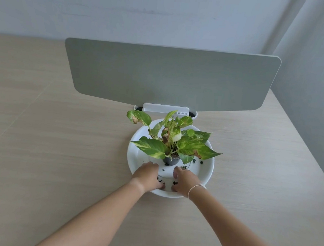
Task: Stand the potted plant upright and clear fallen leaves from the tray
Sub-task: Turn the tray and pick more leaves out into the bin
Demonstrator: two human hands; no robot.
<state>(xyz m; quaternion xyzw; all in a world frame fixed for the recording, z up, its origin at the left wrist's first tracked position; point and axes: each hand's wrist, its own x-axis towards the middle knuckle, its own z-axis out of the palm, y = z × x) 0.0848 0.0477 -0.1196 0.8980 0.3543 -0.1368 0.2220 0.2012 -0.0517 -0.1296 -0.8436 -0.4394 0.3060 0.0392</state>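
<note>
A potted plant (172, 141) with green and yellow leaves stands upright in a small dark pot (171, 160) at the middle of a round white tray (205, 171). Small dark leaf bits (201, 162) lie scattered on the tray floor, some right of the pot and some between my hands. My left hand (148, 175) lies palm down over the tray's near left part, with its fingers curled toward the pot. My right hand (184, 180), a thin bracelet at its wrist, lies palm down over the near right part. Neither hand touches the pot, and I see nothing held in either.
The tray sits on a light wooden table (56, 153). A grey divider panel (171, 76) stands upright just behind it, above a white cable box (165, 109). The table's right edge (302, 139) runs diagonally along a grey wall.
</note>
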